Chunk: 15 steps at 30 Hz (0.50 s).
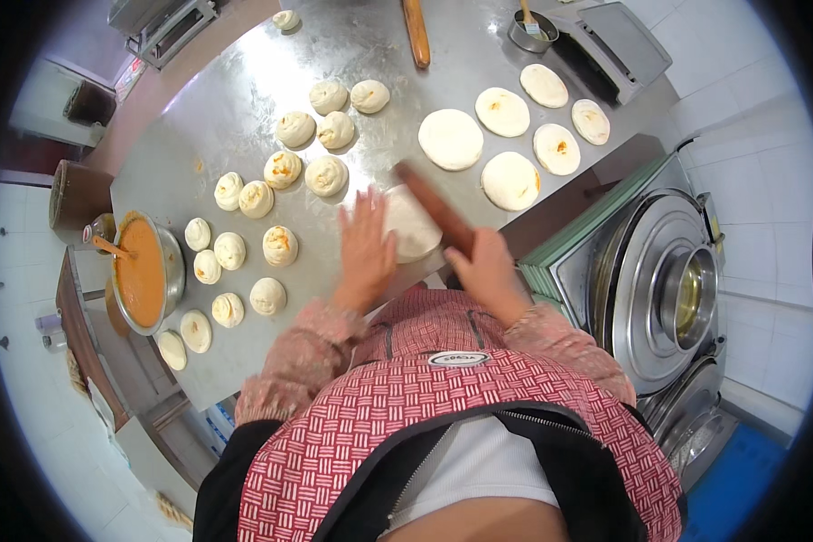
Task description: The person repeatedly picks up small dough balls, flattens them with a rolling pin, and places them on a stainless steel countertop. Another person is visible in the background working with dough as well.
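Note:
My right hand (486,271) grips one end of a wooden rolling pin (437,210), blurred by motion, which slants over the right part of a flattened dough round (410,223). At that round's left edge lies my left hand (367,244), palm down with fingers apart, holding nothing. Several rolled dough rounds (450,139) lie on the metal table to the right, some with orange spots. To the left, coiled dough balls (326,176) stand in loose groups, a few with orange filling showing.
A steel bowl of orange paste (140,271) with a spoon stands at the table's left edge. Another rolling pin (417,34) lies at the far side, near a small pan with a brush (533,30) and a grey scale-like device (623,47). Round metal lids and a pot (688,298) are at right.

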Each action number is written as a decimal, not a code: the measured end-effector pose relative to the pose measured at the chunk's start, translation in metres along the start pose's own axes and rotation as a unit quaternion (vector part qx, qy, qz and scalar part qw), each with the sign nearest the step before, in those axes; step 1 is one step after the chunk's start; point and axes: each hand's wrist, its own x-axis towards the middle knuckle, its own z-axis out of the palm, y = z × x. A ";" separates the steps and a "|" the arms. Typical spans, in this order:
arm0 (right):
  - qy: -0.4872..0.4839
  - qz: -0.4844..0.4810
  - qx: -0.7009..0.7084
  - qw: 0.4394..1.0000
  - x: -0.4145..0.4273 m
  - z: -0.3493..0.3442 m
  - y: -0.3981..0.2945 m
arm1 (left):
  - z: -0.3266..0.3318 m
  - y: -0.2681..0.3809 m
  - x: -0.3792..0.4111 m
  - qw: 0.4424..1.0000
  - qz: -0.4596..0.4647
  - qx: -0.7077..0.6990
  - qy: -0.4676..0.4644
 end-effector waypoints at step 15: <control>0.141 0.266 0.280 0.911 -0.123 -0.102 0.022 | 0.019 -0.006 0.086 0.931 -0.230 0.035 -0.282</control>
